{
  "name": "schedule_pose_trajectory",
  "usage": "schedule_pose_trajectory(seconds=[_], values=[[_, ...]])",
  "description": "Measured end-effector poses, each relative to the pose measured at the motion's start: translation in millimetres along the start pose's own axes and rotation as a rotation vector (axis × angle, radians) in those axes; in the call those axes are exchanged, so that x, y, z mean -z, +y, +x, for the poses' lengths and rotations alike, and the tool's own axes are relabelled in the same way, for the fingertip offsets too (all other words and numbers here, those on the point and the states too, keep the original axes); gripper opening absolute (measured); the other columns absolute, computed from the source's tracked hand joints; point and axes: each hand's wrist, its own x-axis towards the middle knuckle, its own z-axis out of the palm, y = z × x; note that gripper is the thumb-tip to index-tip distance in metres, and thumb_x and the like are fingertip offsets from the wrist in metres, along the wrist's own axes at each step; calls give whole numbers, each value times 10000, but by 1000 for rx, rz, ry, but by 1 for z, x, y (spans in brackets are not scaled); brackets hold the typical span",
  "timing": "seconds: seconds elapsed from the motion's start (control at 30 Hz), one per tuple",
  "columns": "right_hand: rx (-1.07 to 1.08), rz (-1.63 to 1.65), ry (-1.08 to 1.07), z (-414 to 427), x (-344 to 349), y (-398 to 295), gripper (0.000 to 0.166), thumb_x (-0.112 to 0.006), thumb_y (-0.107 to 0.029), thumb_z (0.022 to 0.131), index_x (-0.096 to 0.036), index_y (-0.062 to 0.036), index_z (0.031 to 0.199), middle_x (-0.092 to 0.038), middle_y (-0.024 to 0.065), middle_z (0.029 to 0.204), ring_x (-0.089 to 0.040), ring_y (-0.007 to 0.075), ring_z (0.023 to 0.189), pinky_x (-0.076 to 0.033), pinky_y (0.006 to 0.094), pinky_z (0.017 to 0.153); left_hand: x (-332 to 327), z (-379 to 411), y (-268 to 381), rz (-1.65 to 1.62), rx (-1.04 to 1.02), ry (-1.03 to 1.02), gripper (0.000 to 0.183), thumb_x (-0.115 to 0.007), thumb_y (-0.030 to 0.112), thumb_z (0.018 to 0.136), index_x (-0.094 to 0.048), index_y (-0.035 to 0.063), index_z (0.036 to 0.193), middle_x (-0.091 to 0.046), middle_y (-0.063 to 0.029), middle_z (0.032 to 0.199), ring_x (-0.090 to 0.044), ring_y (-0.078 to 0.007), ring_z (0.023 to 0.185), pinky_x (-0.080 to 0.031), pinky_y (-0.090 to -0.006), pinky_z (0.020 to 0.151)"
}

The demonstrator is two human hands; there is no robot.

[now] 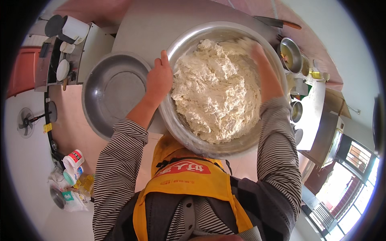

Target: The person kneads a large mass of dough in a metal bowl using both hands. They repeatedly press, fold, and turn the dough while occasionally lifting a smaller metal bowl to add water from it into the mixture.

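A large metal basin (223, 150) stands in front of me, holding a big shaggy mass of pale dough (211, 96). My left hand (160, 76) is on the basin's left rim, with one or two fingers pointing up and the others out of sight or folded. Inside the basin at the upper right, my right hand (256, 51) is blurred and touches floury dough; its fingers cannot be made out. An empty grey metal basin (120, 93) is on the left, partly behind my left forearm.
A cleaver (277, 23) with a wooden handle lies beyond the dough basin. At right are a metal bowl of yellowish liquid (290, 55) and smaller metal bowls (296, 111). A stove with a white-lidded pan (63, 70) is at far left.
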Motion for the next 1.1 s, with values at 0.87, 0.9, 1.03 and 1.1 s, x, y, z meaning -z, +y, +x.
schedule_pose_trajectory(seconds=[0.87, 0.9, 1.03, 1.1], values=[[268, -706, -127, -127, -108, -53, 450, -629, -340, 756, -607, 13, 1033, -651, 183, 883, -634, 308, 819, -504, 407, 790, -3, 7, 8, 1, 25, -7, 574, -523, 120, 860, -252, 2, 1352, -516, -237, 1070, -601, -382, 848, -507, -439, 715], [179, -578, -107, -154, -99, -42, 496, -645, -349, 768, -560, 1, 1109, -624, 186, 887, -603, 310, 828, -494, 415, 778, -2, 8, 10, -14, 38, -26, 580, -539, 130, 859, -257, 11, 1352, -518, -237, 1077, -595, -392, 868, -501, -448, 731], [-139, -216, 75, -231, -65, 68, 445, -623, -218, 812, -505, 18, 1170, -581, 148, 815, -562, 287, 739, -493, 386, 679, -8, 10, 9, -49, -11, 0, 578, -532, 125, 863, -252, 8, 1355, -517, -236, 1076, -591, -397, 850, -499, -453, 722], [-89, -274, 249, -244, -50, 130, 423, -607, -198, 816, -503, 27, 1159, -572, 135, 804, -550, 291, 717, -487, 384, 657, -8, 9, 7, -58, -4, -13, 580, -529, 120, 863, -247, 6, 1357, -516, -235, 1076, -588, -398, 850, -496, -458, 720]])
